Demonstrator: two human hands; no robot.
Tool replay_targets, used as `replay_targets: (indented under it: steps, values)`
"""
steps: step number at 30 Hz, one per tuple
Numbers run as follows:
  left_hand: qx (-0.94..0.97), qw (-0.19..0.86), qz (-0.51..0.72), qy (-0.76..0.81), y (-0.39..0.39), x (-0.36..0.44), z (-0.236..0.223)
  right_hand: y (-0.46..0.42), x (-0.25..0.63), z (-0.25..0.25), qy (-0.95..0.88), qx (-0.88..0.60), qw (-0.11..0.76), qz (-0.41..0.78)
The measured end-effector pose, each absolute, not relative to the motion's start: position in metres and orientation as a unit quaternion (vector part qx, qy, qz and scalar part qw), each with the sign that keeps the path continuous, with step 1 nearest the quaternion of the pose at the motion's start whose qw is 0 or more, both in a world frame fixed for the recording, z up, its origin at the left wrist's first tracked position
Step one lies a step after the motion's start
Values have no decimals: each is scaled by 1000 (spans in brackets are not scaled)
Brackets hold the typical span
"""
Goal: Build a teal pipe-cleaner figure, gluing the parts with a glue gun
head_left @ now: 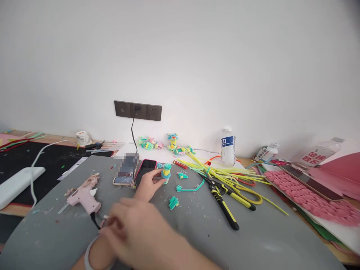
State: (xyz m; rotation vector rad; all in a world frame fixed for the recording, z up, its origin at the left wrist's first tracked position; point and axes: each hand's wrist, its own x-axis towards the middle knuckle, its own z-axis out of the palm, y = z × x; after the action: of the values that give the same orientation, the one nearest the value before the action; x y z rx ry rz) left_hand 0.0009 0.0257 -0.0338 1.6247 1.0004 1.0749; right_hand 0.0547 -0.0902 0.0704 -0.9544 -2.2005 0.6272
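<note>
My left hand [149, 184] reaches from the lower left, with a pale band on its wrist. Its thumb and fingers pinch a small teal and yellow pipe-cleaner figure [167, 172] that stands upright at the table. Crossing over my left forearm, my right hand [132, 225] is blurred; its fingers curl in at the left wrist, and what they hold, if anything, is hidden. Nearby lie a teal coiled piece [173, 203], a smaller teal and yellow piece [182, 175] and a bent teal pipe cleaner [191, 189].
A pink glue gun [86, 198] lies left, near a phone on a stand [123, 180]. Black-and-yellow pliers [222, 195] rest by yellow pipe cleaners [225, 170]. Finished pipe-cleaner figures [173, 142] and a bottle [227, 150] stand by the wall; a pink woven piece [312, 197] lies right.
</note>
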Motion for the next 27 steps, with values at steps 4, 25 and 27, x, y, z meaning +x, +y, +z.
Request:
replay_targets:
  steps: [4,25,27]
  values:
    - [661,444,431,424,29,0,-32,-66,151,76,-750,-536,289,258]
    - [675,458,407,410,24,1,-28,6,231,16,-667,-599,244,369]
    - [677,463,403,406,24,1,-27,12,238,34,-659,-609,261,356]
